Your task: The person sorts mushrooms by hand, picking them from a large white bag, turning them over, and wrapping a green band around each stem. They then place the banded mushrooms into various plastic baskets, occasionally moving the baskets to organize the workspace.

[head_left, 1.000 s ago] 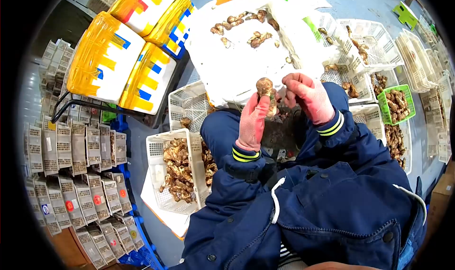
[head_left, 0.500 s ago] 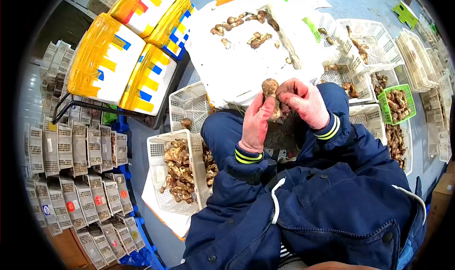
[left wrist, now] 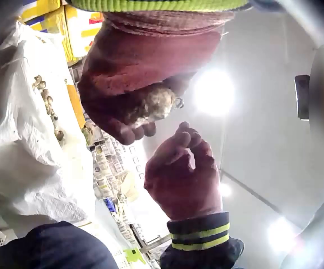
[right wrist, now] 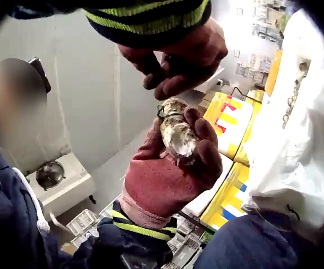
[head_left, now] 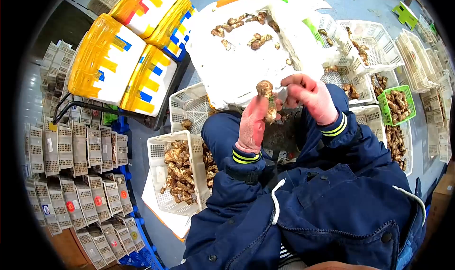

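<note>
My left hand [head_left: 254,123], in a pink glove, holds a mushroom [head_left: 264,87] with a round brown cap and pale stem. In the right wrist view, the fingers of this hand curl round the mushroom [right wrist: 180,137], and a thin dark green tie loops about its stem. My right hand [head_left: 313,99], also gloved, is a little apart to the right of it. Its fingers are loosely bent, thumb near the fingertips, and nothing shows between them. In the left wrist view the right hand [left wrist: 184,182] appears below the mushroom's pale stem end [left wrist: 153,105].
Ahead, several mushrooms [head_left: 258,41] lie on a white-covered surface [head_left: 232,71]. A white basket [head_left: 156,151] of mushrooms stands at left, beneath taped foam boxes [head_left: 97,57]. More white baskets [head_left: 379,38] and a green basket [head_left: 407,102] stand at right. Stacked crates [head_left: 64,147] line the far left.
My right hand came in from the right to the mushroom, touched it, then drew back to the right. My left hand kept its grip, shifting slightly right and then back left.
</note>
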